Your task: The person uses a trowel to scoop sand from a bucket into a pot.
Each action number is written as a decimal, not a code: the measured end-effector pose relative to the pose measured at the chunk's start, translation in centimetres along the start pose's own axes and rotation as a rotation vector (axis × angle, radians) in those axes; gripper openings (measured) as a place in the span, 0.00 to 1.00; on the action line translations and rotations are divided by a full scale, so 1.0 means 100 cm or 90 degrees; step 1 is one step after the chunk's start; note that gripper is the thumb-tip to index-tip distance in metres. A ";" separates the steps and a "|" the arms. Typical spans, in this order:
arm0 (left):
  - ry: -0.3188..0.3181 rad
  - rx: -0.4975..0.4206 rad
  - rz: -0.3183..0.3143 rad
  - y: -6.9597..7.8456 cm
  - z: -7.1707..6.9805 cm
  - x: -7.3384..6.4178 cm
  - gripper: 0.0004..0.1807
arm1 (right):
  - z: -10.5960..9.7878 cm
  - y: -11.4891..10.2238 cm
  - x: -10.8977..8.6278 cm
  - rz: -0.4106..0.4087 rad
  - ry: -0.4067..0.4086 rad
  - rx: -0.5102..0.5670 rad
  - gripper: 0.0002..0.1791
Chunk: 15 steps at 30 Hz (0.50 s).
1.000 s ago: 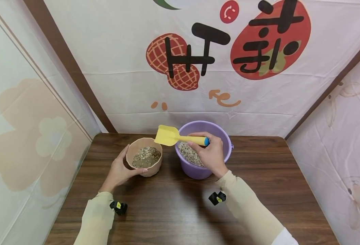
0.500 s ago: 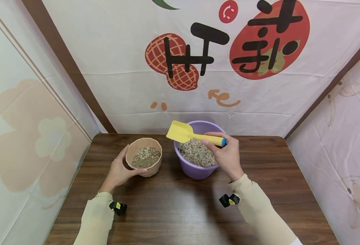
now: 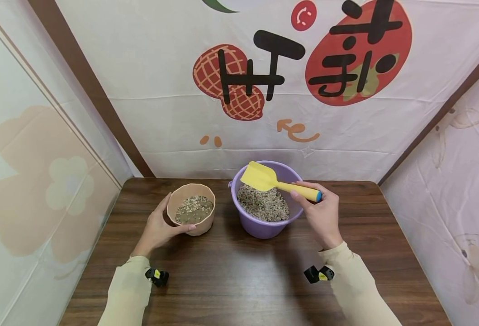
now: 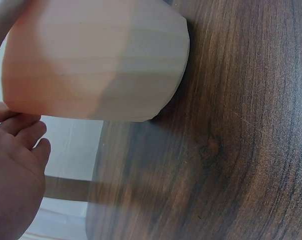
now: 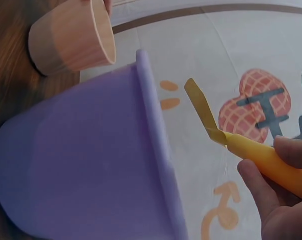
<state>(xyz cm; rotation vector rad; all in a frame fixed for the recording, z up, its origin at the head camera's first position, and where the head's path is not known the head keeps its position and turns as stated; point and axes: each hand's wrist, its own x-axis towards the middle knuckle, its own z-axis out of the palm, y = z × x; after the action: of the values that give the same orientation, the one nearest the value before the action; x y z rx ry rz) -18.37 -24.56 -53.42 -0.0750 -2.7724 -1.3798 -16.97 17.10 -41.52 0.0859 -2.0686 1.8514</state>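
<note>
Holding yellow scoop (image 3: 258,176) in mid-air above mouth of purple bucket (image 3: 259,230), blade aimed left, no grit visible on it. Likely light, stiff plastic, smooth, maybe slippery once dusty; hard to break. Best gripped by round handle (image 3: 298,189), near blue end cap (image 3: 318,196). Pinched there by right hand (image 3: 322,215), thumb and fingers closed on it. Squarish blade, rounded corners.

Below: bucket, smooth, glossy, round, thick-rimmed, part-filled with loose speckled grit (image 3: 263,204); probably heavy.

To the left, apart from bucket: peach pot (image 3: 205,226), faceted wall, probably thin plastic, holding grit patch over duller brown stuff. Gripped round its side by left hand (image 3: 158,230), thumb in front, spread wide. Under it all, dark wood-grain table (image 3: 239,290); behind, creased printed cloth (image 3: 162,113).
</note>
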 end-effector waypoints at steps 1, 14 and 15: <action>0.001 -0.001 0.001 0.000 0.000 0.000 0.72 | -0.002 0.002 -0.001 0.005 0.007 -0.001 0.15; -0.002 -0.003 0.001 0.000 0.000 0.000 0.72 | -0.017 0.020 -0.004 0.059 0.049 0.006 0.20; -0.002 -0.004 0.002 0.000 0.000 0.000 0.72 | -0.018 0.021 -0.005 0.063 0.051 0.005 0.20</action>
<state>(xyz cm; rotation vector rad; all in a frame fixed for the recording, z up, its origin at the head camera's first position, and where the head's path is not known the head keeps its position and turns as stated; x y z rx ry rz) -18.34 -24.58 -53.40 -0.0815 -2.7698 -1.3889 -16.74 19.02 -43.54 -0.0890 -2.0446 1.8882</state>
